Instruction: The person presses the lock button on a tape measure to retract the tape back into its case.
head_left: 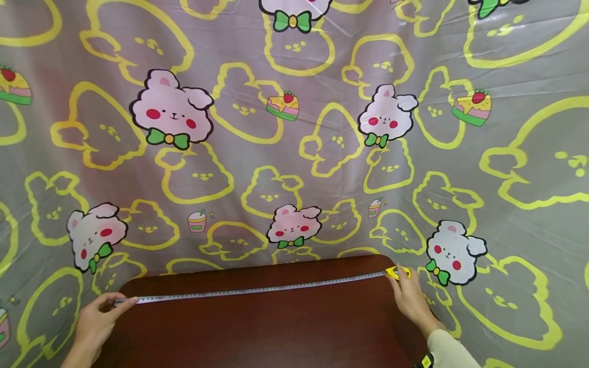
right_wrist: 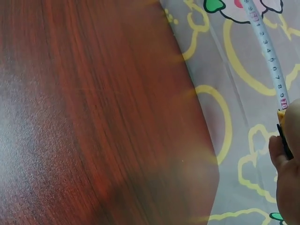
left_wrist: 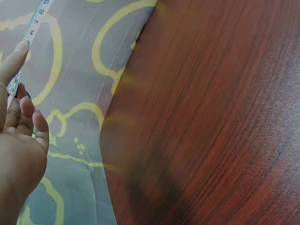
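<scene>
A tape measure is drawn out across the far part of a dark red-brown table (head_left: 257, 327), its white blade (head_left: 262, 290) running almost straight between both hands. My left hand (head_left: 98, 319) pinches the blade's end between thumb and fingers near the table's left side. In the left wrist view the blade's metal end hook (left_wrist: 13, 86) shows by the thumb. My right hand (head_left: 411, 296) grips the yellow tape measure case (head_left: 399, 273) near the far right corner. Fingers hide much of the case in the right wrist view, where the blade (right_wrist: 272, 61) comes out of it.
A grey curtain (head_left: 331, 168) with yellow outlines and white rabbit heads hangs behind and beside the table. The table has rounded far corners. A dark band with a yellow-green face (head_left: 427, 361) sits at the right wrist, below a pale sleeve (head_left: 448, 350).
</scene>
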The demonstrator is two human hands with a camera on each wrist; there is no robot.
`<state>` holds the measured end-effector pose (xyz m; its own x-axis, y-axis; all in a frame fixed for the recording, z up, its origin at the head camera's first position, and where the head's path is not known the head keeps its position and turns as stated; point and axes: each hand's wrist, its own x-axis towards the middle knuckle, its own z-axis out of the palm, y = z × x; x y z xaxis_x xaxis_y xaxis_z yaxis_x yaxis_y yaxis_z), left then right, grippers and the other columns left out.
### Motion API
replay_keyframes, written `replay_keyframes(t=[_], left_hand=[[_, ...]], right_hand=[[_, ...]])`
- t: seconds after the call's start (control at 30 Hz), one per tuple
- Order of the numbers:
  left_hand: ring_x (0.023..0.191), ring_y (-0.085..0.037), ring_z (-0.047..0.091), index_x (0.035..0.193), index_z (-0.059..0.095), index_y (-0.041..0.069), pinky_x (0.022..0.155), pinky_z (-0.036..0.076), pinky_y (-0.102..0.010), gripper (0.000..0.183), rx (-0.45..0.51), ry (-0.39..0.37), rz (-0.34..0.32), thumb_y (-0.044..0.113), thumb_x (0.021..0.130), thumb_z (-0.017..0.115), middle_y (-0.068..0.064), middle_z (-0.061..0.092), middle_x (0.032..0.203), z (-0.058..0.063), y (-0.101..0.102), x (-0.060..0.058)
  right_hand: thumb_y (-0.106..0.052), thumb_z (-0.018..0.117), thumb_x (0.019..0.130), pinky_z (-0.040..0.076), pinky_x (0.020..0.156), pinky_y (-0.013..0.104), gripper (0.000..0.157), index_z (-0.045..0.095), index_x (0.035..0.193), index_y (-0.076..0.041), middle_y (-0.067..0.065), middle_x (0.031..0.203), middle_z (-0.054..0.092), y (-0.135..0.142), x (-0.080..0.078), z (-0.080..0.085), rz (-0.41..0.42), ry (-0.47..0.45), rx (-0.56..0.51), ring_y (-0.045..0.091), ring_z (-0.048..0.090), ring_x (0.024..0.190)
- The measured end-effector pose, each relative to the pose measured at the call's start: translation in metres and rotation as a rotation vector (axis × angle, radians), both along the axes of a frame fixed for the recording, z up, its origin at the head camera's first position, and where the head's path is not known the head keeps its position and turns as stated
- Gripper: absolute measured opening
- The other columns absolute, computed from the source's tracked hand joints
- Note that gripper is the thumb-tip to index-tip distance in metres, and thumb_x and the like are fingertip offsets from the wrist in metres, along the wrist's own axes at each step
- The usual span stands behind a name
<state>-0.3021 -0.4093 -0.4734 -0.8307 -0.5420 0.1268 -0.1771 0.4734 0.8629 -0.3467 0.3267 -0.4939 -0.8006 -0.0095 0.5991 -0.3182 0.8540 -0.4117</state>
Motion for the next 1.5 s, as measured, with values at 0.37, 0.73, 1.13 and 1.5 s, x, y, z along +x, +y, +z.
replay_keyframes(t=[0.37, 0.73, 1.13, 1.5], left_hand=[[0.087, -0.018, 0.049, 0.104, 0.067, 0.003, 0.065, 0.042, -0.026, 0.056, 0.014, 0.022, 0.015, 0.051, 0.083, 0.086, -0.002, 0.059, 0.100, -0.003, -0.002, 0.003], [0.086, -0.015, 0.050, 0.103, 0.068, 0.005, 0.066, 0.042, -0.026, 0.054, -0.009, 0.038, -0.007, 0.051, 0.083, 0.086, -0.001, 0.061, 0.100, -0.005, 0.000, 0.005], [0.082, -0.012, 0.049, 0.103, 0.068, 0.004, 0.066, 0.040, -0.025, 0.051, -0.046, 0.088, -0.032, 0.048, 0.085, 0.086, 0.001, 0.060, 0.093, -0.004, 0.008, 0.007], [0.085, -0.018, 0.048, 0.103, 0.068, 0.003, 0.067, 0.039, -0.028, 0.054, -0.020, 0.055, -0.035, 0.051, 0.084, 0.085, -0.003, 0.059, 0.097, -0.002, 0.015, 0.003]], right_hand=[[0.001, 0.055, 0.105, 0.038, 0.095, 0.071, 0.045, 0.041, 0.142, 0.022, 0.047, 0.132, 0.035, -0.004, -0.001, 0.005, 0.048, 0.028, 0.002, 0.061, 0.040, 0.121], [-0.004, 0.058, 0.105, 0.038, 0.096, 0.070, 0.044, 0.047, 0.142, 0.016, 0.043, 0.133, 0.040, -0.001, 0.001, 0.007, 0.057, -0.031, -0.046, 0.057, 0.043, 0.122], [-0.014, 0.062, 0.105, 0.042, 0.092, 0.069, 0.046, 0.052, 0.145, 0.006, 0.038, 0.135, 0.043, -0.007, 0.005, 0.006, 0.018, -0.061, -0.045, 0.055, 0.048, 0.121], [-0.014, 0.065, 0.104, 0.043, 0.090, 0.068, 0.045, 0.055, 0.143, 0.005, 0.036, 0.135, 0.044, -0.015, 0.006, 0.009, 0.034, -0.057, -0.062, 0.053, 0.050, 0.119]])
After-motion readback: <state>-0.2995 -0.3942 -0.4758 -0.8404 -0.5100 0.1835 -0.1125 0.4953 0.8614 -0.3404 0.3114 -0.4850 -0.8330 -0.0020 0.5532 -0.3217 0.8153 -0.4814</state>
